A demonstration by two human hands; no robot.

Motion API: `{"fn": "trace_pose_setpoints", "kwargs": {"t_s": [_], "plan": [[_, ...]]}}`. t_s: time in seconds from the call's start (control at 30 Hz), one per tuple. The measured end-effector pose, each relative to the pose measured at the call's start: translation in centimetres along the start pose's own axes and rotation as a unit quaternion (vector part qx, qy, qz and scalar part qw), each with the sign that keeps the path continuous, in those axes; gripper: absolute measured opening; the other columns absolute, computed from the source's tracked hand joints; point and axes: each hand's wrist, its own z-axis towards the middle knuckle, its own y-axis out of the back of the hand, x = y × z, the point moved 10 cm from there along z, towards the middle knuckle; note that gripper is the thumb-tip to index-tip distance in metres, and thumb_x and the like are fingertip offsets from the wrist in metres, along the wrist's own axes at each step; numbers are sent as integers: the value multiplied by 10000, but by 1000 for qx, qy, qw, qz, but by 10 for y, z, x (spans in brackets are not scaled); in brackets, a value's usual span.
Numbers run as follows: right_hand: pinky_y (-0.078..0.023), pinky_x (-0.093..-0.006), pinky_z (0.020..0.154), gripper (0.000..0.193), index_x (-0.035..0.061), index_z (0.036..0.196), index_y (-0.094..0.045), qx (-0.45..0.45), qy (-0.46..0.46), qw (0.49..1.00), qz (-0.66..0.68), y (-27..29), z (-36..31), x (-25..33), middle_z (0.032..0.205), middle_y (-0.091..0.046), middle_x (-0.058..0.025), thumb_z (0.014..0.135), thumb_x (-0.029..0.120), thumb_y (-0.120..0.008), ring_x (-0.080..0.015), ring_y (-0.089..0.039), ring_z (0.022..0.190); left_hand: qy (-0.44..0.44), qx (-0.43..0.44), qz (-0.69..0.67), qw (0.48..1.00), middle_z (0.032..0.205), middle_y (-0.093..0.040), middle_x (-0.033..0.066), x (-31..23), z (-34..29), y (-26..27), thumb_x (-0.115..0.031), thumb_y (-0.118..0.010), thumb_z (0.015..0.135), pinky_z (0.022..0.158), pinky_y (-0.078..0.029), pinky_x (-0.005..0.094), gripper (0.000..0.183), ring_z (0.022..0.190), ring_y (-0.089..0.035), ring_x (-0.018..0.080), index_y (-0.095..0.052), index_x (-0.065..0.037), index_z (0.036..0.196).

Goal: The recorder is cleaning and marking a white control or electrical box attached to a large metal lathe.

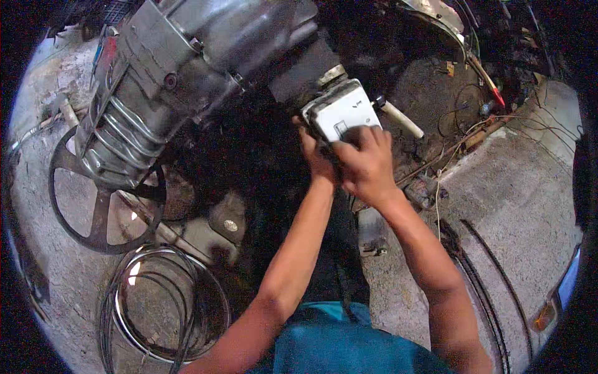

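Note:
A white box-shaped unit [346, 112] with a dark, grimy side sits in front of me, tilted, just above the middle of the view. My left hand [316, 156] is closed on its left side, with part of its fingers hidden behind the unit. Over the lower front edge lies my right hand [367, 163], its fingers bent and pressed to the white face; it is slightly blurred. Whether anything small is under those fingers cannot be seen. A pale fitting [331, 75] shows at the unit's upper end.
A large metal gearbox-like housing [187, 68] fills the upper left. Below it are a black spoked wheel [101, 215] and coiled black cables [112, 305]. A pale tube [403, 120] lies right of the unit. Black strips [486, 299] and thin wires [439, 193] lie on the right-hand floor.

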Motion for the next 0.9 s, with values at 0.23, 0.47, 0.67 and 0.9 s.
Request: {"fn": "trace_pose_setpoints", "kwargs": {"t_s": [0.23,0.47,0.67,0.9], "plan": [[-421,-473,767,404,125,987,-616,-63,-58,992,-95,18,81,-19,1002,-562,-166,601,130,-736,-374,-536,989,110,-134,42,984,1370,-556,66,24,-12,-29,-616,-335,1021,1095,-398,397,657,1255,-524,225,-517,-91,1372],[-438,-522,856,589,106,1134,-592,58,-254,965,-43,0,-177,-77,1118,-534,-220,586,123,-808,-441,-518,1015,105,-297,212,925,1347,-583,54,17,-26,-9,-627,-286,1022,1051,-433,387,663,1236,-560,245,-536,-112,1357],[-444,-452,920,377,16,1126,-558,-206,-447,861,131,60,-198,-66,1035,-586,-186,812,127,-735,-337,-559,1019,10,-297,494,817,1378,-523,121,-86,-50,42,-507,-396,1034,1100,-331,367,624,1297,-468,252,-431,-9,1409],[-441,-362,989,341,-6,1249,-587,-230,-335,800,441,68,-79,-21,1201,-616,-161,975,195,-563,-291,-587,1121,88,55,517,850,1450,-410,140,-31,-112,-180,-316,-558,1003,1135,-272,370,633,1323,-423,245,-299,-5,1490]]}}
